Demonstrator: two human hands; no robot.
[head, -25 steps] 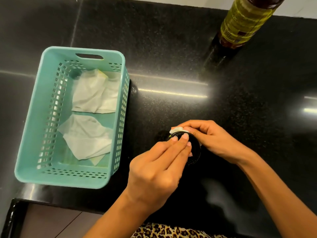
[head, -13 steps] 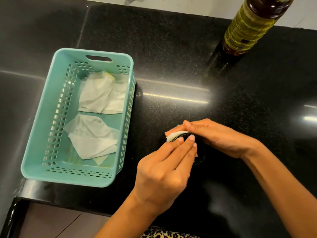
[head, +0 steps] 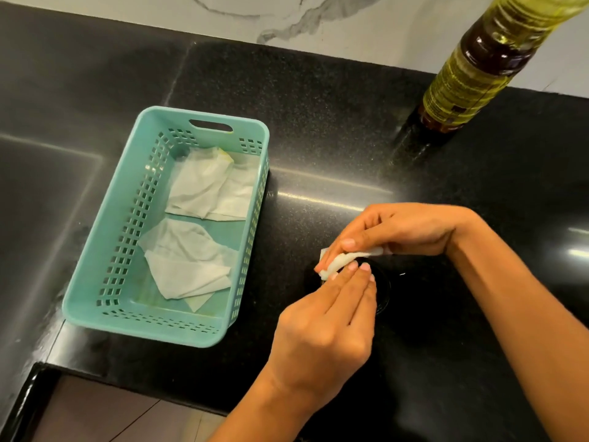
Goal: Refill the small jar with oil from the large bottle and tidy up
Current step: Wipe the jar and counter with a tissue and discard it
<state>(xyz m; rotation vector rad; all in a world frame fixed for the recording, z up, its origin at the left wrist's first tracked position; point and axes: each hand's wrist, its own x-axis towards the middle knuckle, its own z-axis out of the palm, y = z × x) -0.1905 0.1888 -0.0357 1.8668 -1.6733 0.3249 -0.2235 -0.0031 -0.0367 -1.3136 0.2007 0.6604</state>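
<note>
A black polished stone desk (head: 334, 129) fills the frame, with a white veined wall (head: 366, 30) along the top edge. In the left-centre sits a teal perforated basket (head: 146, 327), its long side running from the lower left toward the upper middle. It holds two crumpled used tissues (head: 204, 183), so it seems to serve as the place for waste from wiping.

In the upper right stands the large bottle (head: 471, 71) of yellow oil. It is upright on its base, and its long axis slants toward the upper right corner, where the neck runs out of view. It stands well apart from the hands, probably set back out of the way.

Low and right of centre, the right hand (head: 404, 229) comes in from the right and pinches a folded white tissue (head: 342, 261) against the top of the small jar (head: 384, 293). This looks like wiping oil off the rim. The left hand (head: 322, 327) reaches up from the bottom edge with its fingers laid nearly straight on the jar's near side, likely to steady it. Its thumb is hidden.

The jar is dark and mostly covered, with only an arc of its edge showing. It appears to stand upright with its axis vertical and its mouth facing up toward the camera.
</note>
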